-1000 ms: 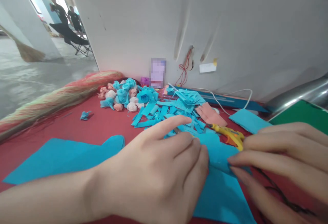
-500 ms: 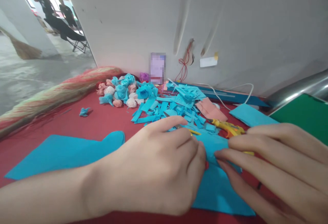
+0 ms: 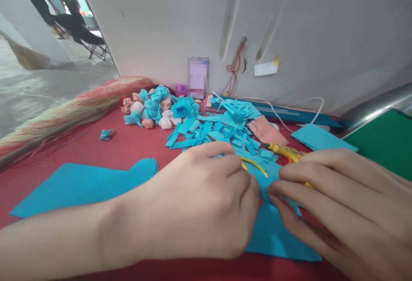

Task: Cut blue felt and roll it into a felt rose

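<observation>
Both hands are together on the flat blue sheet of craft paper (image 3: 277,234), which lies on the red table cover (image 3: 128,152) just in front of the heap of cut blue paper strips (image 3: 222,133): the left hand (image 3: 196,203) is curled down on its near edge and the right hand (image 3: 341,199) pinches a fold of it between fingertips. The thin sheet could tear or crease crookedly if the two hands pull apart, and the yellow-handled scissors (image 3: 286,154), just behind the fold, could snag it. No writing can be read; the small white label (image 3: 265,68) on the grey wall behind the heap looks blank.
</observation>
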Available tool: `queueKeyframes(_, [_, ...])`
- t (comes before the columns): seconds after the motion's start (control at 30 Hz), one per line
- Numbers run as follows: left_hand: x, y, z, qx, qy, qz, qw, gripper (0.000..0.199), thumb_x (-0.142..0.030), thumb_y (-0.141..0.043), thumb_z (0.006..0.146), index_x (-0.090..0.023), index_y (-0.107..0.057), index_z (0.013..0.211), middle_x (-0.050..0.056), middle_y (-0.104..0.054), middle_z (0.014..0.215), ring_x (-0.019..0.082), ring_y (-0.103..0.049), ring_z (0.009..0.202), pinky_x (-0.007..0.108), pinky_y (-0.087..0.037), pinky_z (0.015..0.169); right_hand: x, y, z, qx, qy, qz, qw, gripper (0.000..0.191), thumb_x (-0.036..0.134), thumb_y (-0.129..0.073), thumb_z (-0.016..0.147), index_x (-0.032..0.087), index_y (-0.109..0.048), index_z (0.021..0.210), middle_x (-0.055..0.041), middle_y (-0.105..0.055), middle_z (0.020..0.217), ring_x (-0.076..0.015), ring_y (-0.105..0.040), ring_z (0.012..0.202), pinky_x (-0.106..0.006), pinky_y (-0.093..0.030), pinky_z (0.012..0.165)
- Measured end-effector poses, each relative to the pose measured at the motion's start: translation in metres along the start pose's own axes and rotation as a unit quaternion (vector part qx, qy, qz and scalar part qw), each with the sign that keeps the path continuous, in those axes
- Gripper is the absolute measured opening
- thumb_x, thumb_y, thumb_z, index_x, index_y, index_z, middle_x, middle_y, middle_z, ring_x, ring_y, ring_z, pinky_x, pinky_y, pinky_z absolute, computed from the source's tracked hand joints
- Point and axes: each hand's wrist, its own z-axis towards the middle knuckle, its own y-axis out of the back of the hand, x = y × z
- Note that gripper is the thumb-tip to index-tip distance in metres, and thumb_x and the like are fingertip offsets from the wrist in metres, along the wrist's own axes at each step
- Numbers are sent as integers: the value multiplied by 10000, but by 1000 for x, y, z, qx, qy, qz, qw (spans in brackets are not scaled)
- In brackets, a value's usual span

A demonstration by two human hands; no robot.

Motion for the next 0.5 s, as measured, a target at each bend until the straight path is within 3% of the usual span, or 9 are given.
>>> queueKeyframes(0.2, [1,-1,0,-8,2,-26,1000,311,-22,-381,806,-80,-686,793,85,-696,678,209,-622,661,358,-527,662,-2,-3,-2,-15,-14,-9,1000,153,70,-535,769,179,-576,670,-18,-602,632,-189,-511,643,-341,-338,565])
queueKeyframes(0.43, [0,2,1,-1,10,-33,999,305,-20,-404,792,-72,-703,812,77,-693,643,211,-616,617,361,-526,604,-8,-4,-4,11,-19,-16,1000,219,144,-472,827,236,-420,635,-5,-597,662,-180,-506,700,-336,-378,628])
queueKeyframes(0.5, [0,2,1,0,9,-37,999,291,-15,-422,775,-75,-705,801,73,-691,639,208,-605,594,358,-523,590,-10,-4,-2,6,-20,-2,1000,202,124,-471,820,236,-437,656,-5,-592,671,-174,-501,676,-349,-379,635])
